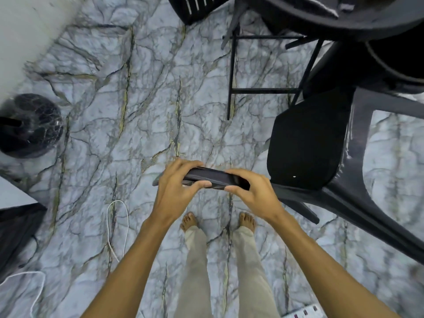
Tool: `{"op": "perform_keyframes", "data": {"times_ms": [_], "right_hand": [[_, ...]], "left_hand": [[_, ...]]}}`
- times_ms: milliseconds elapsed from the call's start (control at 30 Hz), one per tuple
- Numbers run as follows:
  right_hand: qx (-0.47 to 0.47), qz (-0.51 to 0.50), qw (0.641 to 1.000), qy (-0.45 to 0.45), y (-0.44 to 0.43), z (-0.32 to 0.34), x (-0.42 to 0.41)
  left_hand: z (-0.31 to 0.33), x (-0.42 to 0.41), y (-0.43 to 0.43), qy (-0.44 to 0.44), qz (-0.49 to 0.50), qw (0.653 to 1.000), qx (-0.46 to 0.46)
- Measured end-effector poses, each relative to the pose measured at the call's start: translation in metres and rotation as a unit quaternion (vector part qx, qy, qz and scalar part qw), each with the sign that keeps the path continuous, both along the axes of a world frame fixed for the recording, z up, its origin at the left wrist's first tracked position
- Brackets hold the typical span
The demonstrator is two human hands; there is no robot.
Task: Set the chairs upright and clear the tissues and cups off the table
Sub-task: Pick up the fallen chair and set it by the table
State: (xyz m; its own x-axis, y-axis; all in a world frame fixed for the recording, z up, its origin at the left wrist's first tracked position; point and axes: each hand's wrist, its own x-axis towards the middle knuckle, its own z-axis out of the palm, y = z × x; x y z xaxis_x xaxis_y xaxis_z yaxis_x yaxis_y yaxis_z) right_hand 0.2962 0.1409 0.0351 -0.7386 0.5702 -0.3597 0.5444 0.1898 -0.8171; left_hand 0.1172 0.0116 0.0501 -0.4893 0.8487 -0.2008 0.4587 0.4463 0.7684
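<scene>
At floor centre, head view: the left grip [176,187] and the right grip [250,191] are both clamped on one curved dark edge [213,177] of the chair [305,145], thumbs toward the person and fingers wrapped over the far side. Which part of the chair this edge is cannot be told with certainty. The two grips sit close together on the same edge, which suits swinging the whole frame as one piece.

The chair lies to the right of the person's bare feet [189,220]. One leg [390,237] runs out toward the lower right, so the chair is judged tilted and not yet upright.

Edges to note:
- The worktop [344,24] overhangs at upper right, and its metal frame [263,90] stands just beyond the chair.
- A second chair [197,10] shows at the top edge.
- No tissues or cups can be made out, as most of the worktop lies out of frame.

Open room:
- The marble floor [137,111] is free ahead and to the left.
- A round black base [29,125] sits at far left.
- A white cable [117,226] loops near the left foot.
- A power strip [302,314] lies at the bottom edge.

Pivoting toward the open floor should keep the chair off the frame.
</scene>
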Motion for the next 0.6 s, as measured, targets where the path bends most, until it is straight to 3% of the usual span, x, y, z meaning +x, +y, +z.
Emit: {"op": "perform_keyframes", "data": {"times_ms": [233,400,600], "right_hand": [[-0.007,-0.007,1.0,0.017,0.018,0.063,0.09],[-0.006,0.008,1.0,-0.005,0.022,0.098,0.134],[0.036,0.003,0.999,0.026,0.016,0.145,0.159]], "left_hand": [[0.067,0.073,-0.006,-0.128,0.074,0.987,0.062],[0.095,0.129,-0.004,-0.117,0.118,0.983,0.084],[0.136,0.181,0.012,-0.083,0.103,0.986,0.096]]}}
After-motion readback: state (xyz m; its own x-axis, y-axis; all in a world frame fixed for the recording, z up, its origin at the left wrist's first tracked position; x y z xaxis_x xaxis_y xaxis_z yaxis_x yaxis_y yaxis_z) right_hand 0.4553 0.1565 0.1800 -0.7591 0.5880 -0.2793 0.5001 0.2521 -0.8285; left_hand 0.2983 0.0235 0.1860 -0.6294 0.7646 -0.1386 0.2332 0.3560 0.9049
